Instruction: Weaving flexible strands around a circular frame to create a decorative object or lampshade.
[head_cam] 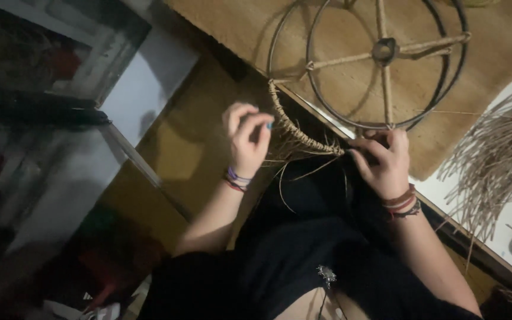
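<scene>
A round metal wire frame [380, 59] with spokes wrapped in tan fibre lies on a tan mat [493, 65]. Its near-left rim carries a band of woven straw [294, 127] with loose strand ends hanging down. My right hand [383, 160] pinches the rim and the weave at the frame's lower edge. My left hand [247, 139] is raised just left of the woven band, fingers curled together around a thin strand. Both wrists wear several bracelets. My lap in dark clothing [315, 249] lies below the hands.
A bundle of loose straw strands [499, 160] fans out at the right on a white surface. A dark wooden edge [469, 237] runs diagonally under my right arm. Dim framed panels [60, 53] and clutter fill the left side.
</scene>
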